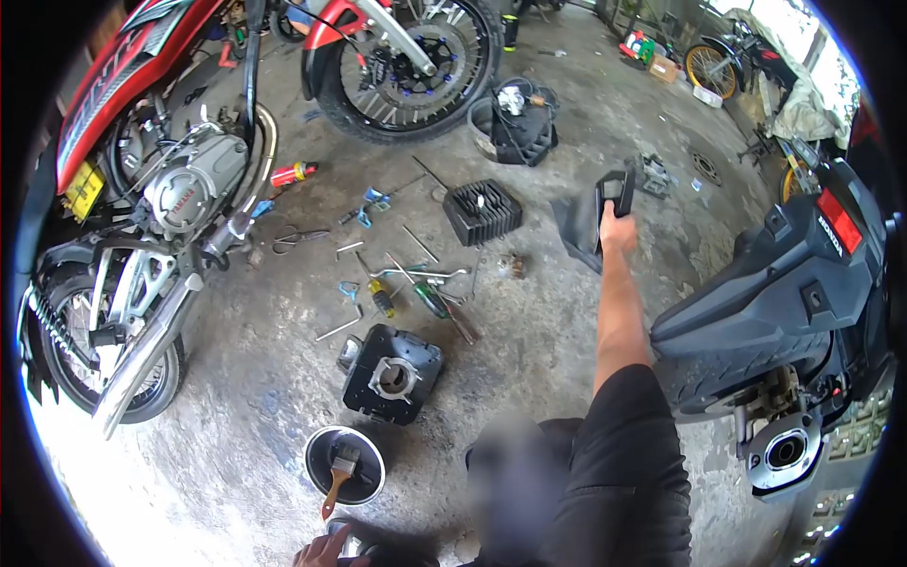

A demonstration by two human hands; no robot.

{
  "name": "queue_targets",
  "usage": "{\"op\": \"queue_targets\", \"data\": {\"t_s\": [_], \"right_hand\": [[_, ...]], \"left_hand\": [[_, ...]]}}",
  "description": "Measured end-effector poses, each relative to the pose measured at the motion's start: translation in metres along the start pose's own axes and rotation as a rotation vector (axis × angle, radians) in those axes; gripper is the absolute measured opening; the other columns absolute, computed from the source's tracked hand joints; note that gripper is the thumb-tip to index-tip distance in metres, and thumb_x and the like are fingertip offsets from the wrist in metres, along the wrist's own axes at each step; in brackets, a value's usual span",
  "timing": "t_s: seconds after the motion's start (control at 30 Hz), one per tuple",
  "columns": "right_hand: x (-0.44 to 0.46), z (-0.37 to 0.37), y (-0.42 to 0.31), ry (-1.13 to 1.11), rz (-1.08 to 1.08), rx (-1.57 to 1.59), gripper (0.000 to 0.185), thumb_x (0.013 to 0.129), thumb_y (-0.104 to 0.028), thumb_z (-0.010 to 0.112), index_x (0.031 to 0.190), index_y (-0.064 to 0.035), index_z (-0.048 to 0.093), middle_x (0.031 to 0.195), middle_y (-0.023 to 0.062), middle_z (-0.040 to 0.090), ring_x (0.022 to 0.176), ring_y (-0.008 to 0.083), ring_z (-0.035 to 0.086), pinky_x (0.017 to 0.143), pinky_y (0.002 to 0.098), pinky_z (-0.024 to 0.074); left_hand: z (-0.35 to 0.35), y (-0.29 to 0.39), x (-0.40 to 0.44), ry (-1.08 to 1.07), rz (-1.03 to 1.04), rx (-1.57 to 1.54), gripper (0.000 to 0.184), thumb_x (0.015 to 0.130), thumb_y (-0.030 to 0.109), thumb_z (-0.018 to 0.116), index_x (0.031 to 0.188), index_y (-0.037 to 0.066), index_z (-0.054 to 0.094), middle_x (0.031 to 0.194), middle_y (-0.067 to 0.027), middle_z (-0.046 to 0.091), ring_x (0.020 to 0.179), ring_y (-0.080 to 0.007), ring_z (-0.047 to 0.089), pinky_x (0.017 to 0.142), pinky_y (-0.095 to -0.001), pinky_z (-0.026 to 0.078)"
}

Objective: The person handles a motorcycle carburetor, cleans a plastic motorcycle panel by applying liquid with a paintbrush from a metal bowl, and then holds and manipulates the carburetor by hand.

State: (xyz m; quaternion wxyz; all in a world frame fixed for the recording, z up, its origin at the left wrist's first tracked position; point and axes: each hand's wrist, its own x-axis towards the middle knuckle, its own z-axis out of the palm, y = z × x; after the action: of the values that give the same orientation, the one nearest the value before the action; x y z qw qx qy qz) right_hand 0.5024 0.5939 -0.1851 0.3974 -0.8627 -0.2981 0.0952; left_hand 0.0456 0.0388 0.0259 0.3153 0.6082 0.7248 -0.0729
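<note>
My right hand (619, 232) reaches forward with its fingers closed around a black, frame-like handle (612, 186). A dark flat sheet (574, 231) lies beside that handle; whether the two are joined cannot be made out. At the bottom edge, my left hand (322, 550) shows only in part, its fingers mostly cut off. Close to it, a paintbrush (340, 479) with a wooden handle leans inside a round metal bowl (309, 459) of dark liquid. Just beyond the bowl sits a black engine cylinder (416, 392) with a round bore.
Loose tools, including a yellow-handled screwdriver (382, 298), lie mid-floor near a finned cylinder head (482, 210). A red motorcycle (132, 85) stands left; a scooter's grey tail (765, 283) crowds the right. Behind are a black basin (480, 128) and a front wheel (416, 80).
</note>
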Motion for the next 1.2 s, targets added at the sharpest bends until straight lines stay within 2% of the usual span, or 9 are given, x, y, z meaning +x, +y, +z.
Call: {"op": "queue_targets", "data": {"t_s": [0.17, 0.33, 0.4, 0.47, 0.57, 0.63, 0.8, 1.1, 1.2], "right_hand": [[-0.005, 0.022, 0.009, 0.056, -0.168, -0.297, 0.068, 0.077, -0.059, 0.058, 0.112, -0.0002, 0.057, 0.098, 0.021, 0.069, 0.091, 0.0384, 0.066, 0.095, 0.0494, 0.0432], [-0.006, 0.054, 0.012, -0.155, -0.214, -0.517, 0.067, 0.081, -0.054, 0.057, 0.119, 0.0008, 0.052, 0.103, 0.0172, 0.068, 0.093, 0.0342, 0.065, 0.093, 0.049, 0.0429], [-0.023, 0.075, 0.0, 0.057, -0.321, -0.528, 0.063, 0.081, -0.05, 0.06, 0.119, 0.0007, 0.053, 0.106, 0.018, 0.066, 0.098, 0.0335, 0.063, 0.093, 0.0477, 0.0438], [-0.034, 0.1, -0.019, 0.13, -0.549, -0.023, 0.059, 0.085, -0.054, 0.057, 0.109, 0.0, 0.059, 0.101, 0.0213, 0.064, 0.095, 0.0375, 0.061, 0.088, 0.0448, 0.0483], [-0.072, 0.136, -0.071, -0.085, -0.412, 0.366, 0.068, 0.084, -0.063, 0.057, 0.105, 0.002, 0.059, 0.1, 0.0212, 0.064, 0.091, 0.0402, 0.061, 0.087, 0.0433, 0.0485], [-0.112, 0.117, -0.12, -0.791, 0.213, 0.834, 0.092, 0.08, -0.07, 0.061, 0.125, 0.0089, 0.046, 0.111, 0.0287, 0.055, 0.092, 0.0367, 0.064, 0.068, 0.0401, 0.06], [-0.084, 0.182, -0.145, -0.79, 0.352, 1.039, 0.097, 0.081, -0.066, 0.062, 0.137, 0.0071, 0.031, 0.131, 0.0347, 0.038, 0.101, 0.0454, 0.06, 0.073, 0.0475, 0.0604], [-0.037, 0.219, -0.146, -0.733, 0.393, 1.159, 0.074, 0.08, -0.045, 0.071, 0.13, 0.0013, 0.041, 0.117, 0.027, 0.049, 0.087, 0.0392, 0.06, 0.073, 0.0471, 0.0604], [-0.035, 0.223, -0.149, -0.696, 0.435, 1.278, 0.061, 0.083, -0.036, 0.069, 0.125, 0.0006, 0.045, 0.114, 0.0237, 0.051, 0.085, 0.0364, 0.06, 0.073, 0.0449, 0.0615]], "left_hand": [[0.009, -0.004, -0.005, 0.031, -0.014, -0.042, 0.053, 0.088, 0.023, 0.064, 0.137, 0.009, 0.05, 0.104, -0.0218, 0.063, 0.086, -0.0423, 0.061, 0.074, -0.0479, 0.049], [0.022, -0.013, -0.009, 0.076, -0.01, -0.074, 0.053, 0.088, 0.025, 0.063, 0.138, 0.009, 0.049, 0.1, -0.022, 0.063, 0.081, -0.0422, 0.059, 0.07, -0.0491, 0.047], [0.027, -0.016, -0.01, 0.08, 0.003, -0.08, 0.053, 0.088, 0.025, 0.062, 0.138, 0.009, 0.05, 0.098, -0.0219, 0.062, 0.079, -0.042, 0.059, 0.069, -0.0495, 0.047], [0.025, -0.009, -0.01, 0.041, -0.046, -0.067, 0.052, 0.089, 0.028, 0.063, 0.137, 0.011, 0.051, 0.101, -0.0193, 0.063, 0.084, -0.0386, 0.06, 0.073, -0.0472, 0.048], [0.017, 0.0, -0.007, -0.006, -0.189, -0.003, 0.048, 0.09, 0.036, 0.064, 0.133, 0.016, 0.056, 0.109, -0.0116, 0.067, 0.099, -0.0284, 0.064, 0.084, -0.0404, 0.05], [0.017, -0.002, -0.002, -0.004, -0.162, -0.019, 0.049, 0.09, 0.034, 0.063, 0.134, 0.015, 0.055, 0.107, -0.0141, 0.066, 0.095, -0.0317, 0.063, 0.081, -0.0424, 0.05], [0.027, -0.015, -0.002, 0.02, -0.105, -0.079, 0.053, 0.089, 0.028, 0.062, 0.138, 0.011, 0.051, 0.103, -0.0214, 0.063, 0.083, -0.0418, 0.06, 0.071, -0.048, 0.048], [0.042, -0.038, -0.014, -0.056, -0.231, -0.243, 0.052, 0.09, 0.032, 0.061, 0.137, 0.012, 0.051, 0.108, -0.0209, 0.064, 0.089, -0.0417, 0.061, 0.077, -0.0464, 0.05], [0.059, -0.075, -0.012, -0.263, -0.428, -0.638, 0.052, 0.089, 0.032, 0.061, 0.137, 0.012, 0.051, 0.107, -0.0208, 0.064, 0.089, -0.0414, 0.061, 0.077, -0.0466, 0.05]]}}
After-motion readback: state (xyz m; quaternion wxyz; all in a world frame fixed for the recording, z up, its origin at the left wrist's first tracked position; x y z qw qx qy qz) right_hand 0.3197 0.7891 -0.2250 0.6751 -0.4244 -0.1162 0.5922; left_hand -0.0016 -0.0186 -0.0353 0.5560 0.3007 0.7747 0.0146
